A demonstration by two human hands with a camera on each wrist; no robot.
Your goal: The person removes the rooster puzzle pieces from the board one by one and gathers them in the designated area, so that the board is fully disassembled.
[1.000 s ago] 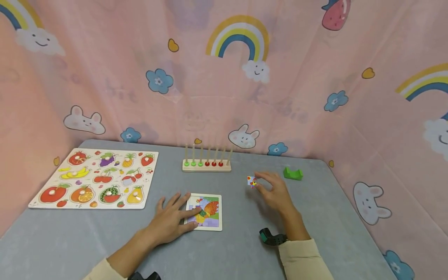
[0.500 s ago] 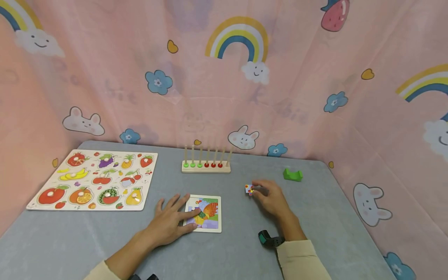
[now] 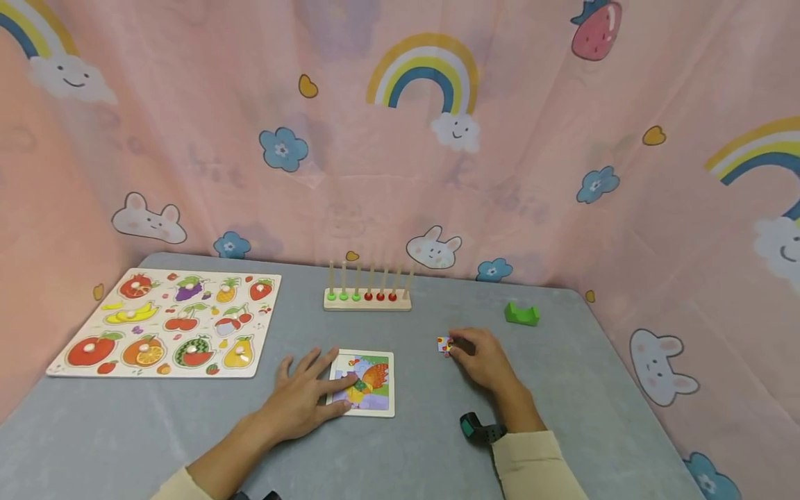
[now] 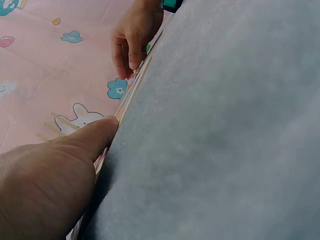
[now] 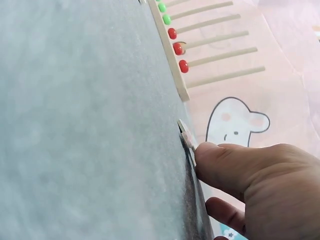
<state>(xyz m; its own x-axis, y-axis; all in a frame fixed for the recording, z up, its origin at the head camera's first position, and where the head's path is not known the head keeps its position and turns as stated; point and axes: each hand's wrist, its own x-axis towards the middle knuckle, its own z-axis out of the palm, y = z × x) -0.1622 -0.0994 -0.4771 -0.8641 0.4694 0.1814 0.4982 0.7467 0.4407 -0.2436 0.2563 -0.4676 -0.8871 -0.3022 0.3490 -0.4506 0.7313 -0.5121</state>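
Observation:
A small square jigsaw puzzle [image 3: 378,378] in a pale wooden frame, with a colourful bird picture, lies on the table at the middle of the head view. My left hand [image 3: 306,399] rests on its left side, fingers spread over the frame and picture. To the right, my right hand [image 3: 484,357] pinches a small puzzle piece [image 3: 443,344] between thumb and fingers, low over the tabletop. In the right wrist view the thumb sits at the near end of this puzzle piece [image 5: 186,136], which is tilted with one edge up.
At the back stands a wooden bead rack [image 3: 367,303] with green and red beads on pegs. A fruit knob puzzle board [image 3: 162,323] lies at the left. A green notched block [image 3: 521,314] sits beyond my right hand. Pink printed curtain [image 3: 350,153] borders the table.
My right hand has come down and slightly toward me, lowering the puzzle piece close to the table. The left hand has stayed in place on the puzzle.

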